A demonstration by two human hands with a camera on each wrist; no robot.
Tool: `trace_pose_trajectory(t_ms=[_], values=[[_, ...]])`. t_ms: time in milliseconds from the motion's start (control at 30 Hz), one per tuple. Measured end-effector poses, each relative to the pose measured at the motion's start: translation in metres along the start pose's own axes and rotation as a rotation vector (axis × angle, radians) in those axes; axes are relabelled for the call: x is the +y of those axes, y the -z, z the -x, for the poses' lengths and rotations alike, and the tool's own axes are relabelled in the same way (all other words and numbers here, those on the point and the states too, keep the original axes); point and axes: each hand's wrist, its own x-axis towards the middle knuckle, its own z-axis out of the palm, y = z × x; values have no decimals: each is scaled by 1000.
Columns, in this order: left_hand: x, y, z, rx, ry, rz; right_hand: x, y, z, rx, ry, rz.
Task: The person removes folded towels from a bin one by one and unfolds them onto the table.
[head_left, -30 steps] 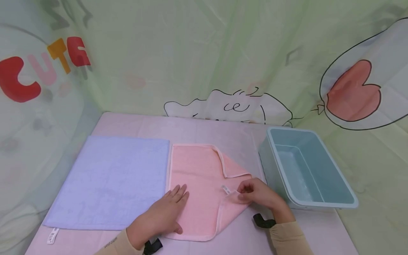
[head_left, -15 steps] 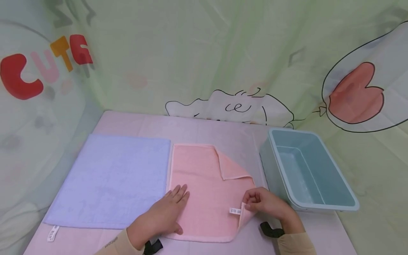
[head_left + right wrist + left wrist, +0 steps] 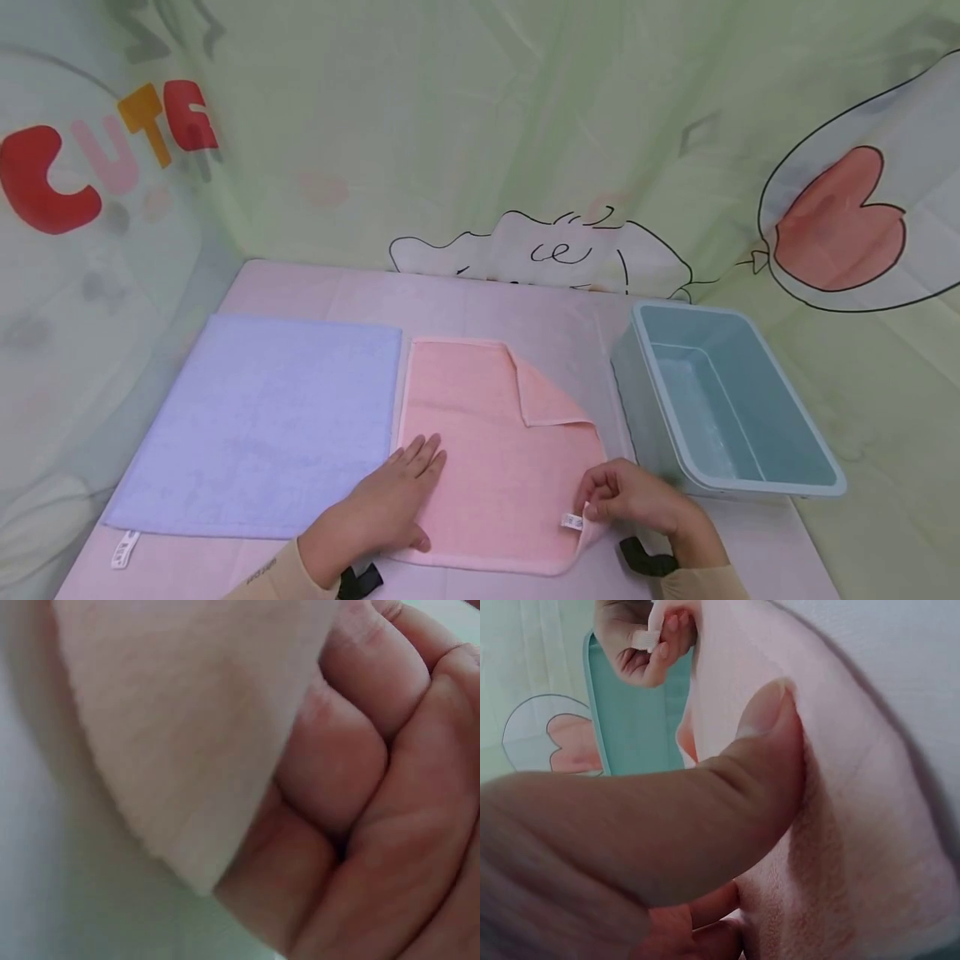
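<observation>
In the head view a pink towel (image 3: 495, 467) lies spread on the table, its far right corner folded inward. My left hand (image 3: 386, 496) rests on its left part with straight fingers; in the left wrist view the thumb (image 3: 761, 750) presses on the cloth. With curled fingers my right hand (image 3: 637, 504) pinches the towel's near right corner, beside a small white label (image 3: 572, 522). A flap of that corner (image 3: 187, 727) hangs in front of the curled fingers in the right wrist view.
A lilac towel (image 3: 262, 425) lies flat on the left, with a white label (image 3: 125, 550) at its near corner. A blue-green plastic basin (image 3: 757, 485) stands at the right, close to my right hand. A printed curtain (image 3: 450, 125) hangs behind the table.
My right hand has drawn the pink towel's near right corner outward to the right and toward me, so its fold has shrunk. The left hand stays in place.
</observation>
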Motion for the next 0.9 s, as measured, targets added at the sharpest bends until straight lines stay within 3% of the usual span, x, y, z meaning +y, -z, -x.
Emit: trace_pose_trajectory(t_ms=[167,267,367,500,733,800,900], values=[[1,0,-1,-10,3,-3,0,-4,5,-26,-54,-51],[1,1,0,-22,6,9,-3,-7,6,11,-125,-64],[1,2,1,-43,11,26,-9,-11,2,96,-186,-63],[1,2,3,-64,14,32,-17,-17,-7,255,-205,-70],[1,7,3,-90,21,46,-32,-30,-34,577,-216,173],[1,9,3,-87,24,58,-36,-31,-41,612,-190,135],[1,13,3,-74,28,86,-39,-30,-47,616,-133,-11]])
